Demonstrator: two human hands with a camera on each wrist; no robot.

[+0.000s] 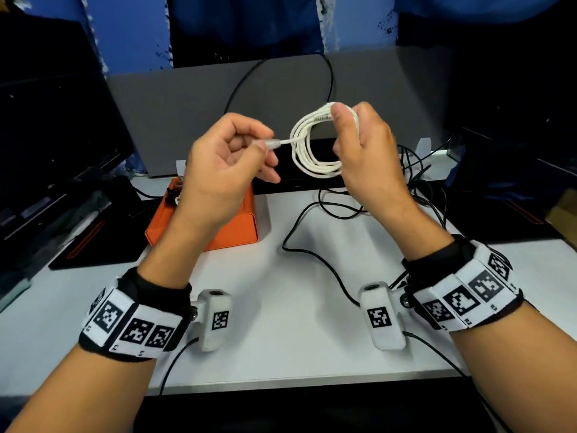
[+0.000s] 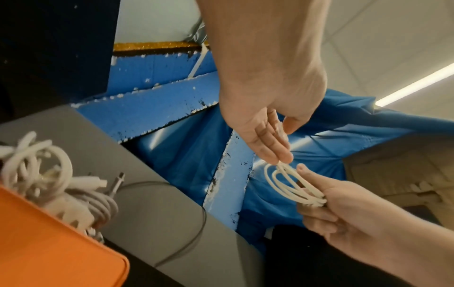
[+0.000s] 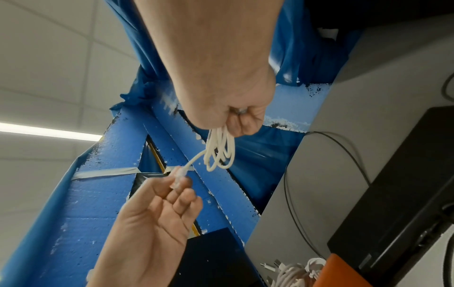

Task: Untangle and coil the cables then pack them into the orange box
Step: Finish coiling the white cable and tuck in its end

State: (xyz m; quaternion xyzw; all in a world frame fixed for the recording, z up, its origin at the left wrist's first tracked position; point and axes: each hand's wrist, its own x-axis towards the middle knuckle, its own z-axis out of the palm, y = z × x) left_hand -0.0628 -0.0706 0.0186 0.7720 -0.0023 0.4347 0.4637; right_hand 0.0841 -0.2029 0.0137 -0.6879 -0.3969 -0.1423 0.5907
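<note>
A white cable [image 1: 312, 148] is wound into a small coil and held up over the table. My right hand [image 1: 346, 117] grips the coil's top between thumb and fingers, also seen in the right wrist view as the coil [image 3: 221, 151] hanging from that hand [image 3: 233, 120]. My left hand [image 1: 263, 142] pinches the cable's clear plug end [image 1: 272, 144] just left of the coil. The orange box [image 1: 243, 223] stands on the table under my left wrist. Other white cables [image 2: 49, 184] are bundled in the box [image 2: 49, 248].
A loose black cable [image 1: 312, 254] snakes across the white table [image 1: 281, 339], with more black leads tangled at the right [image 1: 418, 182]. A grey panel [image 1: 187, 114] stands behind, and a black device [image 1: 299, 182] lies at its foot. Dark monitors flank both sides.
</note>
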